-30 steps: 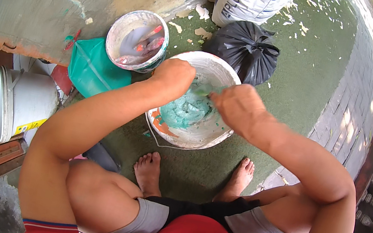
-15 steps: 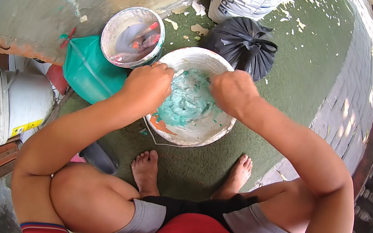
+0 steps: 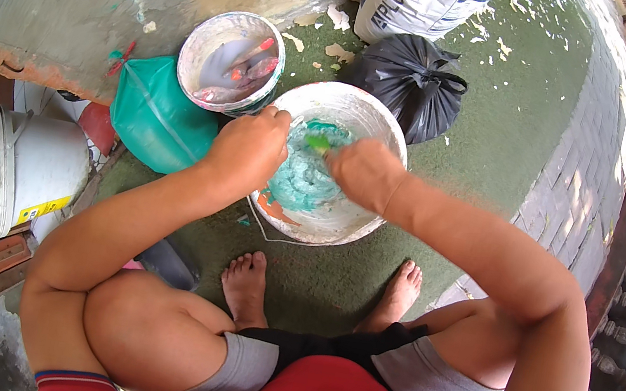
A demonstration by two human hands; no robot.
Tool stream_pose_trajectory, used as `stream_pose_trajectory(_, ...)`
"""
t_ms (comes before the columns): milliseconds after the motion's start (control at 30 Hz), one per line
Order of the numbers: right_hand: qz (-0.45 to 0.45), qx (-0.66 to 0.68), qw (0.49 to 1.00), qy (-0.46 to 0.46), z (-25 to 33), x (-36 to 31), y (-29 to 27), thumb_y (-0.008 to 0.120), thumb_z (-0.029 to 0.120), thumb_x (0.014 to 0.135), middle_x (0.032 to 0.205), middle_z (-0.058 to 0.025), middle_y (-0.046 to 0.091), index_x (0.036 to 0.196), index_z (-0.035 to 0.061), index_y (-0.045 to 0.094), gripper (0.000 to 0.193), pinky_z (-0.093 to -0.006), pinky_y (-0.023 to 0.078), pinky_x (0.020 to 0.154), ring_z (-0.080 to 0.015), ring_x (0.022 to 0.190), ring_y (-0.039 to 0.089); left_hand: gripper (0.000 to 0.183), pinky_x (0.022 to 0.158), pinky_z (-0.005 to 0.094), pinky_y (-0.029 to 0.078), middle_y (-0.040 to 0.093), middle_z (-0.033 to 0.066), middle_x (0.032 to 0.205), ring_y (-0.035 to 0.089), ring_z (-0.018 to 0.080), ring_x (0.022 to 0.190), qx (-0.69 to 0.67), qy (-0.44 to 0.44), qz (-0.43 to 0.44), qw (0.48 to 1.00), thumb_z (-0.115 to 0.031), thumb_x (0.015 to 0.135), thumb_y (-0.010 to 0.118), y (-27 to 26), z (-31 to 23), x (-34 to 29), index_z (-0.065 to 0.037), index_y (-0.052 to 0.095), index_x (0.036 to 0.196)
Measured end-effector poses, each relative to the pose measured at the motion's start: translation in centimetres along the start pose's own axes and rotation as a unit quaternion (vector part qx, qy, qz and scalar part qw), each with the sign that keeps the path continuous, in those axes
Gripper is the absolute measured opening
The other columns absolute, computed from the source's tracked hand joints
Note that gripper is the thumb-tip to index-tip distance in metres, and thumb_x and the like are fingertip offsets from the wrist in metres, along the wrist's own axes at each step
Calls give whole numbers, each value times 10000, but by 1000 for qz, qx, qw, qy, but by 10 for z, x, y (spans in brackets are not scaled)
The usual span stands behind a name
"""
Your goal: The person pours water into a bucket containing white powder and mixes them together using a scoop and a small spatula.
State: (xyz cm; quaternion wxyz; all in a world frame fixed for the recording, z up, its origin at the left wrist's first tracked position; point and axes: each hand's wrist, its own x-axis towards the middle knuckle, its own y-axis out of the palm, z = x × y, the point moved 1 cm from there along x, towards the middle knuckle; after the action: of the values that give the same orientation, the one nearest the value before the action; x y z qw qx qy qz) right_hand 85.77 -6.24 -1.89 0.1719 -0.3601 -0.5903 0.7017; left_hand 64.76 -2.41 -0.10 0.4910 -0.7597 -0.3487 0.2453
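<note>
Between my feet and the wall stands a white bucket, its inside smeared with paste and its wire handle hanging at the near side. In it lies a thick mix of white and turquoise, swirled and lumpy. My left hand is closed on the bucket's left rim. Over the mix, my right hand is closed round a tool with a bright green end. That end sticks out to the left of the fist and is blurred; the tool's kind and its lower part are hidden.
A smaller pail with cloudy water and red-handled tools touches the bucket's far left. Around stand a turquoise bag, a tied black bag, a white sack and a tipped white bucket. Flakes litter the green floor.
My right hand has moved left and slightly down from the bucket's right rim to over the mix, and the green end now shows. My left hand stays on the rim.
</note>
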Motion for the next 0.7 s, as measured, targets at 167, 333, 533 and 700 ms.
stream_pose_trajectory(167, 42, -20, 999, 3, -6, -17, -24, 552, 125, 871, 781, -115, 705, 1020, 44, 675, 209, -401, 541, 599, -295, 692, 701, 161, 686, 497, 520, 616, 224, 878, 646, 406, 763, 6, -23, 11, 1000, -65, 818, 615, -3, 3, -3, 30, 534, 918)
stream_pose_trajectory(333, 3, -36, 998, 49, -19, -5, -19, 571, 162, 866, 720, -102, 695, 921, 45, 676, 166, -399, 545, 612, -283, 692, 704, 158, 714, 494, 519, 616, 222, 872, 647, 409, 799, 2, -22, 18, 1000, -62, 819, 608, -7, -4, 2, 38, 537, 919)
stream_pose_trajectory(533, 15, -20, 1000, 10, 0, -14, -17, 585, 195, 868, 741, -113, 697, 936, 73, 687, 172, -402, 547, 625, -276, 705, 705, 142, 746, 498, 509, 618, 230, 883, 637, 408, 830, -9, -22, -5, 1000, -60, 819, 603, -13, 3, 1, 43, 547, 899)
stream_pose_trajectory(700, -3, -26, 997, 68, -28, -12, -36, 587, 214, 874, 725, -112, 688, 990, 84, 700, 208, -406, 546, 617, -291, 687, 697, 196, 718, 467, 535, 632, 241, 897, 661, 402, 812, 6, -12, 3, 1000, -73, 801, 653, -23, -6, 6, 53, 561, 920)
